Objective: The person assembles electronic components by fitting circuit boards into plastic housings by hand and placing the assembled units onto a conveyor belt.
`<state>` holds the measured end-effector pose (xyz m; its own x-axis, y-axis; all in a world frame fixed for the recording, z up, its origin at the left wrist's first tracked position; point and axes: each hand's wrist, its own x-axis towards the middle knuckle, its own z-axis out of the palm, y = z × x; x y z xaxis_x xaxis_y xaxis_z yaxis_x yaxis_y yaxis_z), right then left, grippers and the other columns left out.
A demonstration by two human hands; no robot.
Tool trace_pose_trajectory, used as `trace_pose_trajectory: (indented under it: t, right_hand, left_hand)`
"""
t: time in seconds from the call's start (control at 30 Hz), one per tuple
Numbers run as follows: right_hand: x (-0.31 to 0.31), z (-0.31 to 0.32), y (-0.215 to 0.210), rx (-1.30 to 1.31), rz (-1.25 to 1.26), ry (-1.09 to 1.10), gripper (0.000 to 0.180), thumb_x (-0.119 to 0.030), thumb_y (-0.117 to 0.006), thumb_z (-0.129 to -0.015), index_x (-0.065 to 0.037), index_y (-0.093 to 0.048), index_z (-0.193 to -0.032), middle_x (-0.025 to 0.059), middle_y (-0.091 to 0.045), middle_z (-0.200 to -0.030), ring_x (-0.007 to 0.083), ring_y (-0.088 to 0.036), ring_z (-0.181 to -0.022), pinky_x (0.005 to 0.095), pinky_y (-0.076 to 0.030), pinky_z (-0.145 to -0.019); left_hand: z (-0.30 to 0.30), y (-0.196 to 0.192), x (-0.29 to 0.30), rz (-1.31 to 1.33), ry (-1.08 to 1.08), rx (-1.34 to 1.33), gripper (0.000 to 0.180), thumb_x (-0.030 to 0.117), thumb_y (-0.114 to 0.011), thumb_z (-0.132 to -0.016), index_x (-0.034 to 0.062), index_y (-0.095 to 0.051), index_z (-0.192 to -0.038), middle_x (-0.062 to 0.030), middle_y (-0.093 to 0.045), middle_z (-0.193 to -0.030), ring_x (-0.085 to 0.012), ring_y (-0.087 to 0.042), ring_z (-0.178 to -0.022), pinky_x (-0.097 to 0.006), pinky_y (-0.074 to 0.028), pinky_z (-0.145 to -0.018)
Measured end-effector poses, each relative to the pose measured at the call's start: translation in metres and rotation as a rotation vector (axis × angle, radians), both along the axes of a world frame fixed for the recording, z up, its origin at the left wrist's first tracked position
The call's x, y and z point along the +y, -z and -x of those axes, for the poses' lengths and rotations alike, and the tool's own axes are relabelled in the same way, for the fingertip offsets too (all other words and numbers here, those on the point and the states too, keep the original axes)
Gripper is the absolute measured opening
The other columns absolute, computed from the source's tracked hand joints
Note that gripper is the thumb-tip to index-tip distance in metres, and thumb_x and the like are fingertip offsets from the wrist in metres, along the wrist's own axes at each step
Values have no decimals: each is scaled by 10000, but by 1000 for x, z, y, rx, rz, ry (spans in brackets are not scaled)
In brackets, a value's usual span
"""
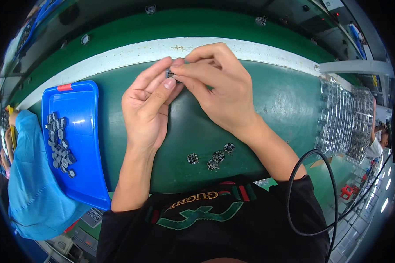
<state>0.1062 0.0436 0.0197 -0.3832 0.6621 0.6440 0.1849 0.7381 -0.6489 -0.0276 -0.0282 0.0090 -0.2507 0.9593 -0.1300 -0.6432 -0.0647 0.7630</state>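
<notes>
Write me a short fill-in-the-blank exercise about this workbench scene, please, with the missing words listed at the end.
1. The left hand and the right hand meet at a small part above a bench top that is ____ in colour.
2. The tray with small dark pieces in it is ____ in colour.
3. That tray is on the person's ____ side.
4. The shiny clear plastic packaging is toward the person's ____ side.

Missing words: green; blue; left; right.
</notes>
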Motion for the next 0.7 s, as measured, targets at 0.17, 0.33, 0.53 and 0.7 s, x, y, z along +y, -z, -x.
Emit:
trace_pose_trajectory:
  t: [0.17, 0.33, 0.53, 0.7]
  right_hand:
    - [9, -9, 7, 96, 225, -55, 159, 34, -735, -803, -35, -747, -946, 74, -680, -963, 161, -671, -847, 260, -551, -719]
    - [75, -29, 14, -12, 333, -27, 120, -37, -712, -850, 8, -742, -957, 90, -687, -955, 175, -672, -856, 276, -538, -765]
    - [215, -70, 53, -402, 35, 295, 189, -148, -684, -854, -38, -724, -1003, 129, -719, -878, 298, -687, -842, 358, -528, -813]
    - [195, -58, 36, -482, 177, 408, 260, -51, -538, -897, 12, -713, -1080, 197, -697, -1126, 360, -652, -1069, 418, -502, -937]
  left_hand:
    - [-13, -10, 1, -55, 7, 42, 546, -33, -582, -933, -78, -370, -1435, -246, -559, -1353, -255, -559, -1252, -383, -445, -1076]
    - [-7, -6, 29, -87, 11, 208, 486, -11, -581, -921, -51, -455, -1388, -217, -557, -1366, -267, -518, -1294, -383, -413, -1083]
    - [42, 21, 123, -59, -239, 1779, 468, 176, -626, -867, 53, -582, -1317, -207, -607, -1263, -338, -590, -1170, -418, -472, -981]
    - [65, 46, 189, -147, -597, 2045, 362, 199, -713, -844, -48, -685, -1107, -240, -690, -990, -372, -660, -982, -386, -511, -888]
